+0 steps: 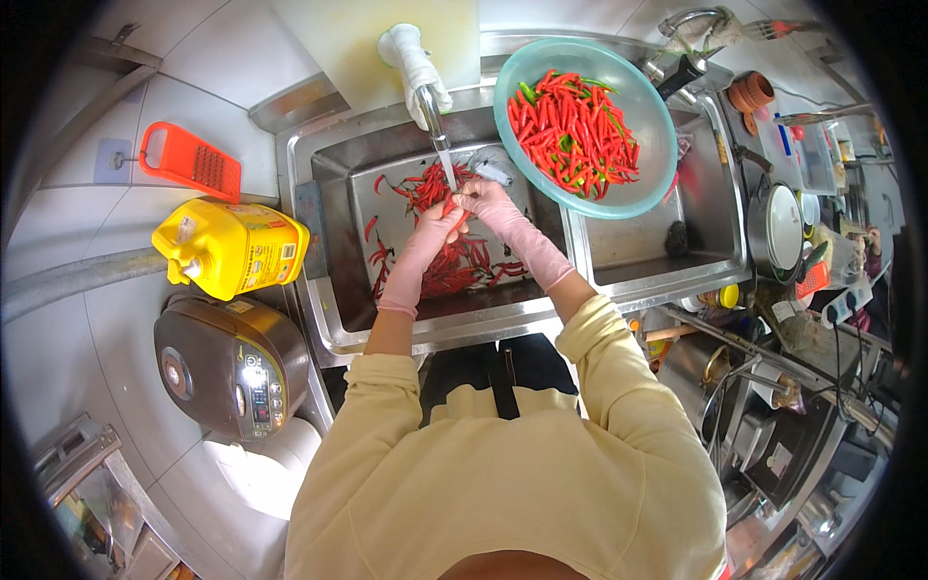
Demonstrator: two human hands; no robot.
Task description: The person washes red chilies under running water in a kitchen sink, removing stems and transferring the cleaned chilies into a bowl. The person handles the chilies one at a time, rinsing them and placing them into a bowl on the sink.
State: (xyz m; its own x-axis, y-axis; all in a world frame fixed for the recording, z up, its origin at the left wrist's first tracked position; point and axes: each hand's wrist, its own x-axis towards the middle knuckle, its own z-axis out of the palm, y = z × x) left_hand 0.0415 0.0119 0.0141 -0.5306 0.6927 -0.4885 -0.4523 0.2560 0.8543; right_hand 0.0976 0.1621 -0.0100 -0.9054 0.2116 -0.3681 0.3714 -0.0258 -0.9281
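Both hands wear pink gloves and meet over the left basin of a steel sink (435, 325), just below a running faucet (433, 116) with a white cloth wrapped round it. My left hand (440, 221) is closed on a red chili pepper (455, 215). The fingertips of my right hand (478, 197) pinch at the same spot, at the pepper's upper end. Many loose red chilies (453, 272) lie in the basin beneath and around the hands. A translucent teal plastic bowl (656, 174) of red chilies with a few green ones rests across the sink divider on the right.
A yellow plastic jug (239, 246), an orange grater (203, 163) and a brown rice cooker (225, 370) stand left of the sink. The right basin holds a dark scrubber (676, 238). A lidded pot (779, 228) is beyond it. Another person's hand (873, 238) shows at far right.
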